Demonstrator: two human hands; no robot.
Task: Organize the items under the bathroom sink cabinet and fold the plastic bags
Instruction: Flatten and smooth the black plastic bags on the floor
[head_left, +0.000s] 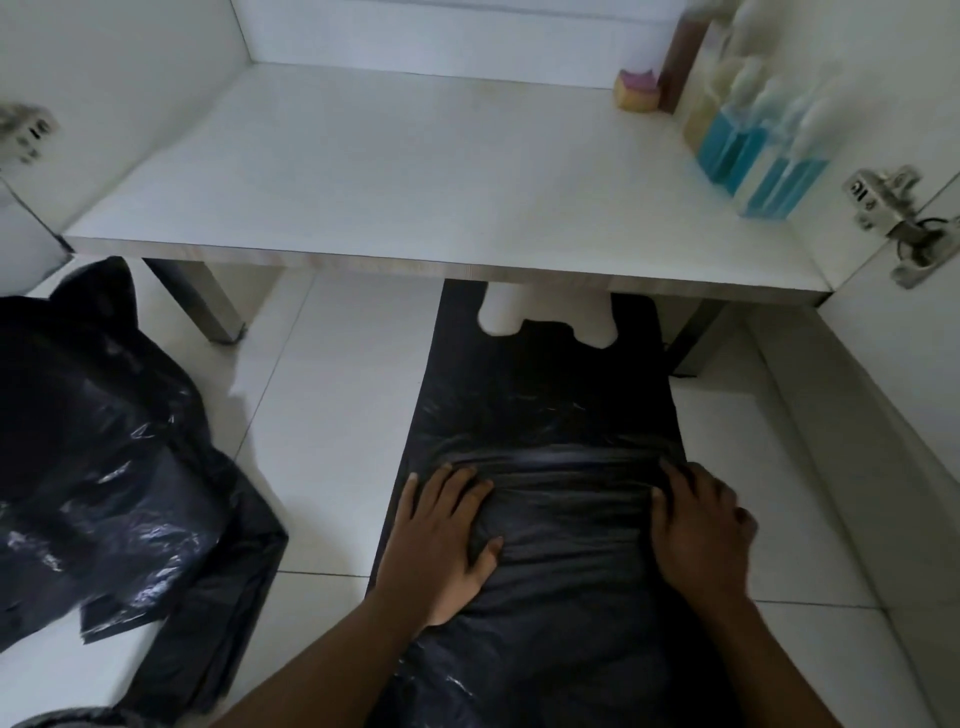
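Note:
A black plastic bag (545, 395) lies flat on the white tiled floor in front of the cabinet, its handles pointing under the shelf. My left hand (447, 530) presses flat on the bag's left side, fingers spread. My right hand (696, 525) presses on its right side, fingers straight. A ridge of gathered plastic runs between the two hands. A heap of crumpled black plastic bags (109, 467) lies on the floor at the left.
The white cabinet shelf (389, 171) holds bottles of blue liquid (758, 150), a brown bottle (680, 52) and a small yellow-pink sponge (638, 91) at its back right. Metal hinges (893, 218) stick out at both sides. Metal legs (208, 306) support the shelf.

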